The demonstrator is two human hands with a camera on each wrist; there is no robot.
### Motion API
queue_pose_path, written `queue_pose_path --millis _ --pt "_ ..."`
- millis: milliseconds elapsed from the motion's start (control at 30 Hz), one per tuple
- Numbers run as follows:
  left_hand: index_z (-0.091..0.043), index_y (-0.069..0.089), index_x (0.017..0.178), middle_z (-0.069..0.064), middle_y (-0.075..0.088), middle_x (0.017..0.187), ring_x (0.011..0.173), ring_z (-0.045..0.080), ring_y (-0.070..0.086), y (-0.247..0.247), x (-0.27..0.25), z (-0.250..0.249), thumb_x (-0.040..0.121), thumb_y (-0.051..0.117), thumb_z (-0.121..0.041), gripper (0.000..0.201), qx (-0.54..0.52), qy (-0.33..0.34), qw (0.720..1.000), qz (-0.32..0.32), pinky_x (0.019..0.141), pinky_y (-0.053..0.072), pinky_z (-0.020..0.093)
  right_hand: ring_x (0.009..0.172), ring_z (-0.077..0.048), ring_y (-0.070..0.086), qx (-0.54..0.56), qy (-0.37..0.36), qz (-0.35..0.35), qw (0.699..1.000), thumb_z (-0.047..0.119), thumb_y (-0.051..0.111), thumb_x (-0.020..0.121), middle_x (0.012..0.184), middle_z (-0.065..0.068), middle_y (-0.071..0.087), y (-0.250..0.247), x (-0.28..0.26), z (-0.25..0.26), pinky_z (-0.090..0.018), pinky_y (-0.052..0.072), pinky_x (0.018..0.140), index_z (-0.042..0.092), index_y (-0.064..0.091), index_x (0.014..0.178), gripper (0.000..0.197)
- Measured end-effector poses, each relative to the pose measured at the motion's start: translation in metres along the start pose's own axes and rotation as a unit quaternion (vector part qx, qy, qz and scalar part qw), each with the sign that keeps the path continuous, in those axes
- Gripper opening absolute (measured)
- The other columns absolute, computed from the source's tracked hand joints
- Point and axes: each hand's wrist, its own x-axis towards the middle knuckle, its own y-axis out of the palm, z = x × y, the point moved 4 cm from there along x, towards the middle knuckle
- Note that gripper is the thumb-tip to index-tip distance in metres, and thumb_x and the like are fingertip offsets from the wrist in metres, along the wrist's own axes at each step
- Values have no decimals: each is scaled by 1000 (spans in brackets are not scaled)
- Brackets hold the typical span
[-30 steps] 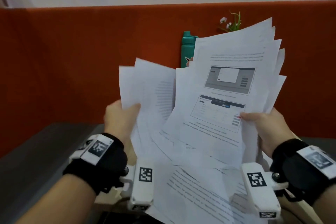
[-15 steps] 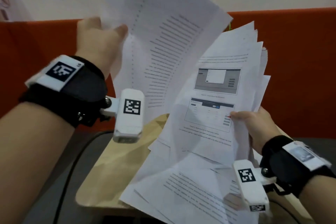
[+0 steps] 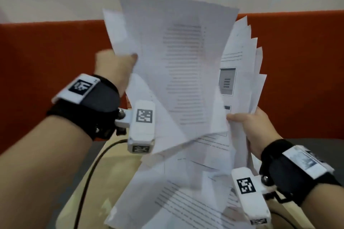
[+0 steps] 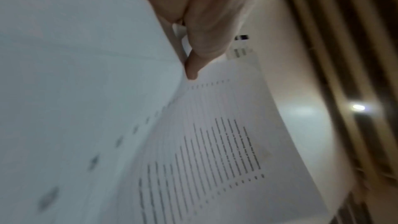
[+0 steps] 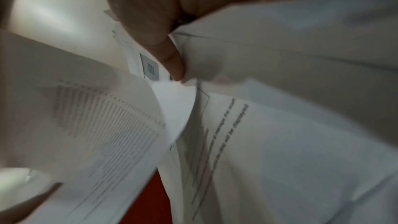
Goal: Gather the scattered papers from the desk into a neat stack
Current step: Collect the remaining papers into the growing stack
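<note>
My left hand (image 3: 119, 65) pinches a few printed sheets (image 3: 178, 72) by their left edge and holds them upright in front of me. The left wrist view shows its thumb (image 4: 193, 67) pressed on the top sheet (image 4: 215, 151). My right hand (image 3: 249, 126) grips a fanned bundle of papers (image 3: 243, 65) by its lower right edge, thumb (image 5: 172, 65) on the front page (image 5: 247, 142). The left hand's sheets overlap the front of that bundle. More printed pages (image 3: 176, 201) lie or hang low in the middle, over the desk.
A light wooden desk top (image 3: 104, 178) shows below the papers, with a dark cable (image 3: 89, 176) running across it. A red partition (image 3: 46, 70) stands behind, with a pale wall above. Grey surface lies to the far left and right.
My left hand lifted its sheets high up to the left, then brought them down and to the right, over the front of the right hand's bundle. The right hand stayed almost still.
</note>
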Motion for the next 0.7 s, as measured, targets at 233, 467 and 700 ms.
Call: queue_pose_path --millis 233,467,700 --pt "3 65 117 13 71 119 107 31 68 17 2 69 91 65 -17 32 70 -92 987 108 102 50 49 82 -21 70 10 12 25 1000 -1 48 93 97 -2 73 -8 -2 -3 -32 53 66 19 65 98 27" --pt "-3 55 137 10 64 131 115 32 63 24 -14 103 97 59 -14 42 67 -169 957 224 101 47 39 86 -30 71 1 43 60 997 12 52 95 104 -10 75 4 -3 -5 -42 56 79 17 64 109 19" --pt "-18 54 127 8 65 124 115 31 61 41 -37 142 105 39 -18 27 -100 -267 920 268 106 43 49 48 -7 66 -44 15 105 993 5 50 93 67 5 72 29 2 9 -20 54 45 23 65 83 25"
